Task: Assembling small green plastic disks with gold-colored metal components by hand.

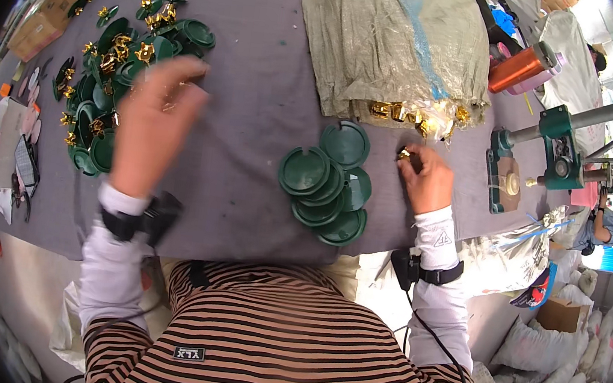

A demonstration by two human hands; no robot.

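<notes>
My left hand [151, 132], smeared by motion, is over the near right side of a pile of green discs with gold pieces [114, 56] at the left; whether it holds anything cannot be made out. My right hand [428, 181] pinches a small gold crown-like piece [404, 155] between thumb and fingers, just above the table. Between my hands lies an overlapping cluster of round green discs [306, 171] without gold pieces on them. Beyond my right hand, more gold pieces [406, 113] spill from the mouth of a woven sack [399, 43].
A green hand press [557, 148] with a red-knobbed lever stands at the right. Behind it lie an orange tumbler [521, 67] and other items. A cardboard box [63, 1] sits at the far left, with a phone [26, 165] nearer. Another person [609, 226] is at the far right.
</notes>
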